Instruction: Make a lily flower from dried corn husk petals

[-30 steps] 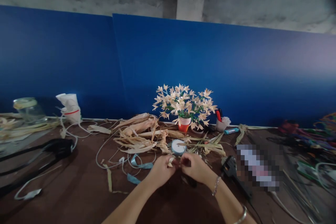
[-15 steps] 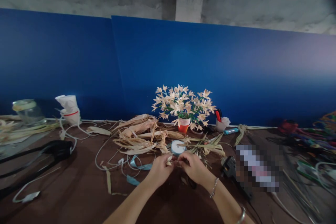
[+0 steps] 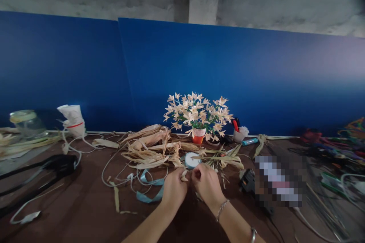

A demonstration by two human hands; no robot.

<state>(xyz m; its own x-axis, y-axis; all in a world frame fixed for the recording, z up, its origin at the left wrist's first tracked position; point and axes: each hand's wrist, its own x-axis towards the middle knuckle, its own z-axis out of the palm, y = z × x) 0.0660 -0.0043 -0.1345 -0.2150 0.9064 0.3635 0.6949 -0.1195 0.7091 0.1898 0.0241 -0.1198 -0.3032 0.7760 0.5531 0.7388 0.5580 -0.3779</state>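
Head, L hand [image 3: 174,189], R hand [image 3: 207,186], pinching husk petal [image 3: 184,175]

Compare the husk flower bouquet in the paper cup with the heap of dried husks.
The bouquet stands upright in its cup, the heap sprawls loose on the table. The bouquet is shaped into pale flowers with green; the heap is tan, unshaped strips. Both look like dry husk.
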